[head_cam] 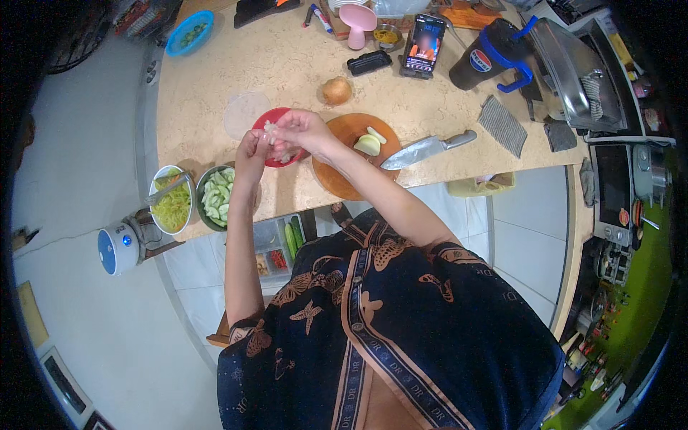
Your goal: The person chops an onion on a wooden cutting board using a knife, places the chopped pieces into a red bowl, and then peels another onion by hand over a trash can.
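Over a red plate or shallow bowl [275,114], my left hand [252,149] and my right hand [303,130] meet, pinching small pale pieces of what looks like chopped onion [270,127] between their fingers. More pale pieces [283,155] lie in the red dish below. To the right, a round wooden cutting board [338,172] holds a cut piece of peeled onion [367,144] and a smaller slice. A kitchen knife [416,152] rests with its blade tip over the board's right edge. An unpeeled onion [337,91] sits behind the board.
Left of me stand a bowl of shredded vegetable [172,207] with tongs and a bowl of sliced cucumber [216,199]. A clear lid [244,114] lies behind the red dish. Farther back are a phone [424,45] on a stand, a large tumbler [478,62] and a striped cloth [503,125].
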A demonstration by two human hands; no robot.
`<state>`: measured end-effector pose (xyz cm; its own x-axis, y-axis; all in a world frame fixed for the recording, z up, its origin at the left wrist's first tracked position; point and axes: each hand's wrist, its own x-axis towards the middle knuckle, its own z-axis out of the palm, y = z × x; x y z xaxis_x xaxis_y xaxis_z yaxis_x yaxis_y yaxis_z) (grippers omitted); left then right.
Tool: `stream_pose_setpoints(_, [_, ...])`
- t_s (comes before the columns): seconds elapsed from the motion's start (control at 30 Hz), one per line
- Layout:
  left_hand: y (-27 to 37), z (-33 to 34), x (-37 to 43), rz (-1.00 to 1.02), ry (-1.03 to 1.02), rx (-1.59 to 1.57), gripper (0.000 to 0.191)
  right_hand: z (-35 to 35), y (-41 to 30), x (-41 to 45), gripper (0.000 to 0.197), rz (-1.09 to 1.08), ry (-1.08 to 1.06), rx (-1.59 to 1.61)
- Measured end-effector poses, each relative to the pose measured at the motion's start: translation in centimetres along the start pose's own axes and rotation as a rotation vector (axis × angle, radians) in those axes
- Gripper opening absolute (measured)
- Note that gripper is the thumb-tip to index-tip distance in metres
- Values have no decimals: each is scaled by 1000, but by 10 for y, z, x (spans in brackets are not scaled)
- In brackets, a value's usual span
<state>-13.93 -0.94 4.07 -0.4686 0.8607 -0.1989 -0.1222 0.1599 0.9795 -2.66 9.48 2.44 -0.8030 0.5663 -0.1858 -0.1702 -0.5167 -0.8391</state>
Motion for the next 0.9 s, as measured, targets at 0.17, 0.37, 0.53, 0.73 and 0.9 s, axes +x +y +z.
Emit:
stream_pose_setpoints(0.17, [-2, 0, 3, 67, 195, 95, 13, -9, 5, 8, 19, -50, 32, -175])
stream_pose_setpoints(0.37, [-21, -19, 19, 328, 298, 668, 14, 4, -4, 30, 16, -235, -143, -381])
stream_pose_setpoints(0.53, [16, -8, 7, 218, 441, 1032, 12, -19, -16, 28, 16, -334, -70, -684])
stream_pose_setpoints(0.73, [18, -5, 3, 294, 425, 1060, 18, -54, -28, 49, 32, -168, -293, -992])
stream_pose_setpoints(0.9, [-1, 42, -24, 418, 439, 869, 23, -131, -118, -4, 37, -341, -210, -1447])
